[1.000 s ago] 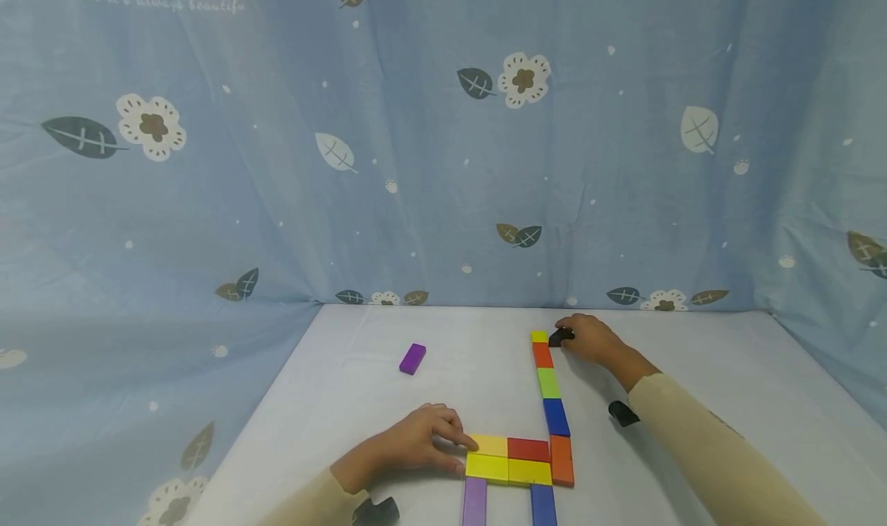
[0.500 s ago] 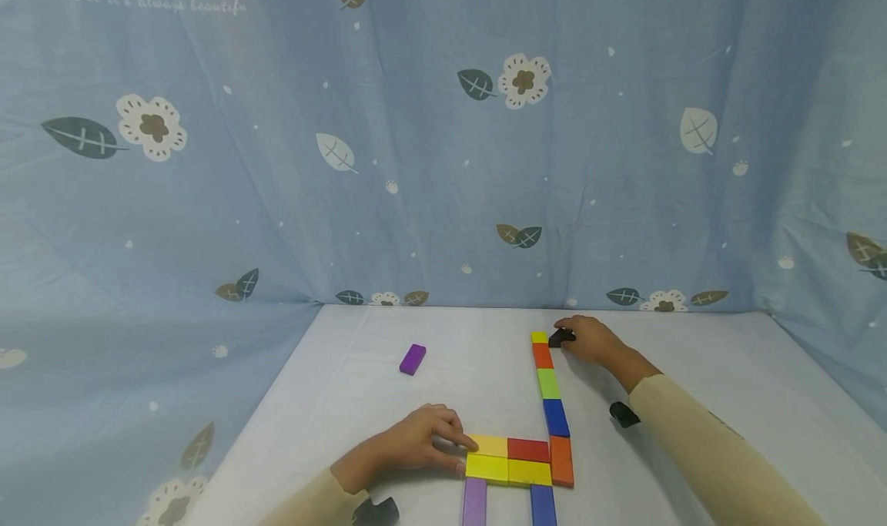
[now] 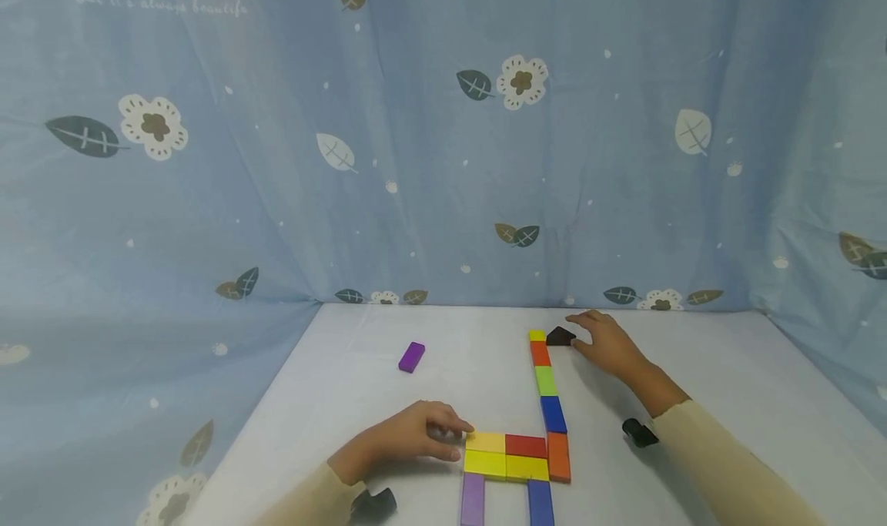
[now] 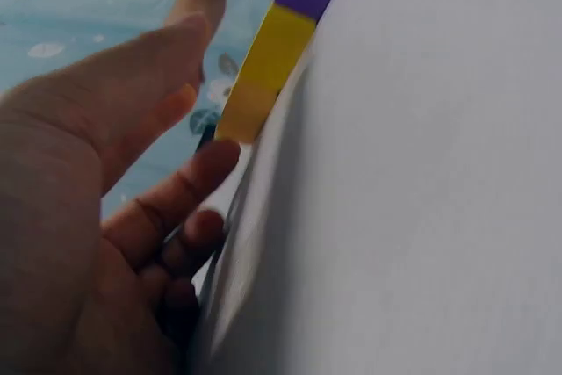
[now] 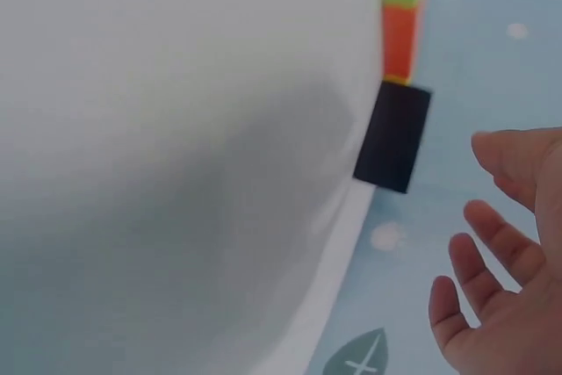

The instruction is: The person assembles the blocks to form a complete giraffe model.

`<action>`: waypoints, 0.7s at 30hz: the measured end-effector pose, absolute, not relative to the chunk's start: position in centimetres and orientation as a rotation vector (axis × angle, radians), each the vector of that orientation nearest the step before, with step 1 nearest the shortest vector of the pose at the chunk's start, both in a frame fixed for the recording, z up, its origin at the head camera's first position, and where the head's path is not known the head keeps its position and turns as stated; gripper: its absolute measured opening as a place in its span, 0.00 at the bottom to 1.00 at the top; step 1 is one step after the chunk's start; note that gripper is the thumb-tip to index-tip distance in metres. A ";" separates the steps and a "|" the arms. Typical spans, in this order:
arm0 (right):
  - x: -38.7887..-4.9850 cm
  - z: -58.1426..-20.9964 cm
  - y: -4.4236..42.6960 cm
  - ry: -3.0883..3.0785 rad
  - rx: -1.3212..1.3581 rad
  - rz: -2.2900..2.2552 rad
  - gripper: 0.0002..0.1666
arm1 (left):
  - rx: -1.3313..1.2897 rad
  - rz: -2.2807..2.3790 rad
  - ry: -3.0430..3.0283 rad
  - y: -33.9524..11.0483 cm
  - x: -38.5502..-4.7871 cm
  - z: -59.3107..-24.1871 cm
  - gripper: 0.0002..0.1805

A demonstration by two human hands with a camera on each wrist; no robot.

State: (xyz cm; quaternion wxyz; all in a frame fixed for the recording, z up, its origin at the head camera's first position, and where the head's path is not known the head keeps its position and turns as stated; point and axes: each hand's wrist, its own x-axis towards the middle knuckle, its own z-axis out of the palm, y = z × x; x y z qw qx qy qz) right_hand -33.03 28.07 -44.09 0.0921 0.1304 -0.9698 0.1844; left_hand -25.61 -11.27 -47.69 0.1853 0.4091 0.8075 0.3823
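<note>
A black block (image 3: 560, 336) with slanted sides lies at the far end of a column of coloured blocks, beside the small yellow block (image 3: 537, 335). My right hand (image 3: 610, 349) hovers just to its right, fingers spread; in the right wrist view a gap separates them from the black block (image 5: 393, 136). My left hand (image 3: 409, 437) is beside the pale yellow block (image 3: 487, 442), its index fingertip at that block's far left corner and the thumb apart from it. In the left wrist view nothing is between the thumb and fingers.
Below the far yellow block run red-orange (image 3: 540, 353), lime, blue and orange blocks. Red (image 3: 526, 445) and yellow blocks form the body, with lilac (image 3: 473, 499) and blue (image 3: 540, 503) ones below. A purple block (image 3: 412, 357) lies alone on the white table (image 3: 346, 372).
My right hand has let go of the black block and moved slightly right, its fingers spreading. My left fingers have drawn back a little from the pale yellow block.
</note>
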 end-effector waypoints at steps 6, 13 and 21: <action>-29.7 -44.0 28.0 -2.899 0.316 0.733 0.28 | 1.025 1.111 2.245 -11.5 -25.6 -47.2 0.21; -26.5 -44.6 27.7 -2.901 0.304 0.913 0.25 | 1.017 1.084 2.238 -11.4 -25.3 -46.7 0.21; -24.6 -46.0 26.9 -2.888 0.383 1.259 0.22 | 1.020 1.042 2.256 -11.5 -24.9 -46.4 0.21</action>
